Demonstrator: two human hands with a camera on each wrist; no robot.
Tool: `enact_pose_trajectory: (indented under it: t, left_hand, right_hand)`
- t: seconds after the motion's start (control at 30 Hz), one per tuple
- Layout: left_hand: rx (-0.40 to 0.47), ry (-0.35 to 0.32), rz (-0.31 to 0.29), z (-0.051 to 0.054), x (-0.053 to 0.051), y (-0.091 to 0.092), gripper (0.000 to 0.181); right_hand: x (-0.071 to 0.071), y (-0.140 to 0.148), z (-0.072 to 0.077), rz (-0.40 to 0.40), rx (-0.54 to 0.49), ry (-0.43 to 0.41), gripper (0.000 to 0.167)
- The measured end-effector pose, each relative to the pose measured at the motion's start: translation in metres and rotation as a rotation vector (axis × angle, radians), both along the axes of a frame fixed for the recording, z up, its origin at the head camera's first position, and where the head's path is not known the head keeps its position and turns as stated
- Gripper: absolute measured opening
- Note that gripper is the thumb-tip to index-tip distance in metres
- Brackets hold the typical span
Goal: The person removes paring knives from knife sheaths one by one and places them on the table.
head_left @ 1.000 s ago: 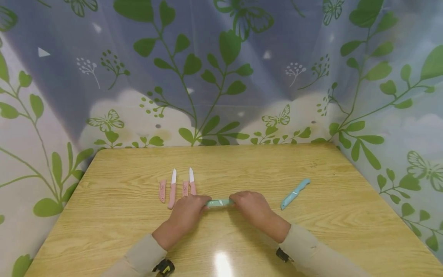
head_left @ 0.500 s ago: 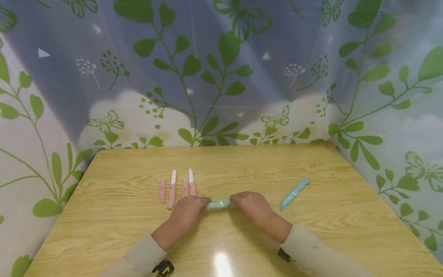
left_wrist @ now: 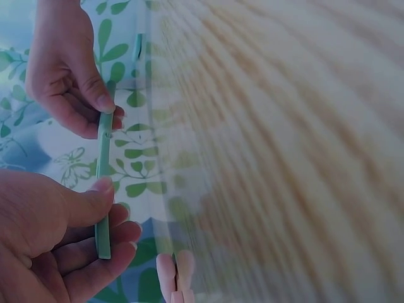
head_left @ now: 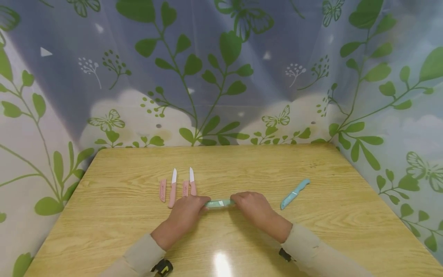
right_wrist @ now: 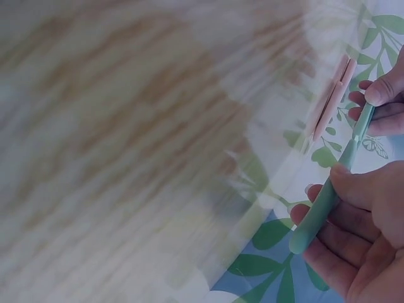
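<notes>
Wooden table | green knife | long axis left-right | handle rightward

A slim mint-green paring knife, sheathed, is held above the surface, roughly parallel to its far edge.

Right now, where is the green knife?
In the head view, the green knife is over the table, its ends held by the left hand and right hand, between the pink knives on the left and the blue knife on the right.
</notes>
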State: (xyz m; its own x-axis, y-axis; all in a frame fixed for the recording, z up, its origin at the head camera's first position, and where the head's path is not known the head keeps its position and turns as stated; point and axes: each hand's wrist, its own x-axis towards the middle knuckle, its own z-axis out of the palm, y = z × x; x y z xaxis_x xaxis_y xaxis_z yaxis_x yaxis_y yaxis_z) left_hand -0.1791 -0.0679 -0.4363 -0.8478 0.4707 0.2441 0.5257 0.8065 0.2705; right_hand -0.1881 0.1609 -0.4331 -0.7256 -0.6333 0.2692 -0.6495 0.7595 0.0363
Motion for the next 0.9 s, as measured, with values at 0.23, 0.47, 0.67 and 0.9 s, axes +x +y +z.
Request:
enact_pose_trajectory:
  t: [0.23, 0.47, 0.67, 0.9]
  left_hand:
    - [-0.006, 0.010, 0.003, -0.0001, 0.0000, -0.0010, 0.018]
    - [0.006, -0.002, 0.008, -0.0008, -0.0002, -0.0018, 0.022]
    - [-0.004, -0.002, 0.010, -0.0008, -0.0006, -0.0024, 0.023]
    - [0.009, -0.001, 0.001, -0.0003, 0.0002, -0.0040, 0.018]
  right_hand:
    - [0.0007, -0.0003, 0.0000, -0.006, 0.016, -0.001, 0.020]
    - [0.0009, -0.0007, 0.0008, -0.008, 0.015, -0.005, 0.018]
    - [0.0013, -0.0002, 0.0017, -0.001, 0.010, 0.005, 0.017]
    - [0.0016, 0.0013, 0.0004, 0.012, -0.002, 0.012, 0.015]
